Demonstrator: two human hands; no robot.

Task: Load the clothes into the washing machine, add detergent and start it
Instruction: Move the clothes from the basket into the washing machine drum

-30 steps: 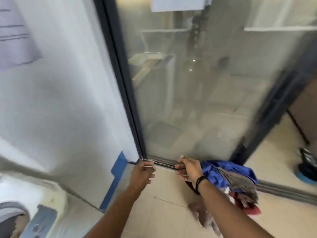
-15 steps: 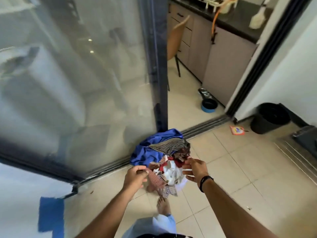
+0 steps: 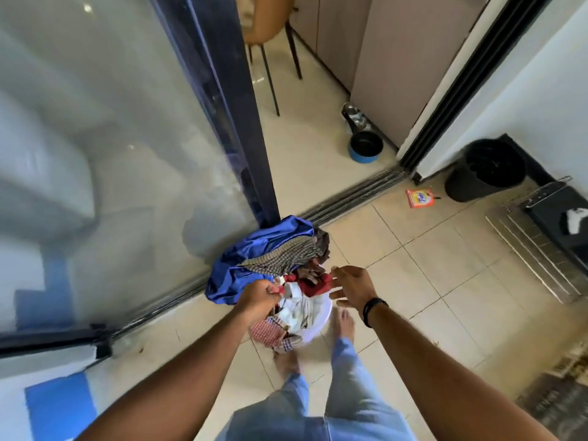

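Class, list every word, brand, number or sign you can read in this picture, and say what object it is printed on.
"Tide", only just legible, on the orange detergent packet lying on the floor tiles beside the black bin.
Smaller print on that packet: too blurred to read.
No other text shows.

Black bin [image 3: 485, 169] by the wall — blue pet bowl [image 3: 365, 149] beyond the door track [image 3: 350, 198].

Mixed clothes [image 3: 280, 262] heaped in white tub [image 3: 318, 323]
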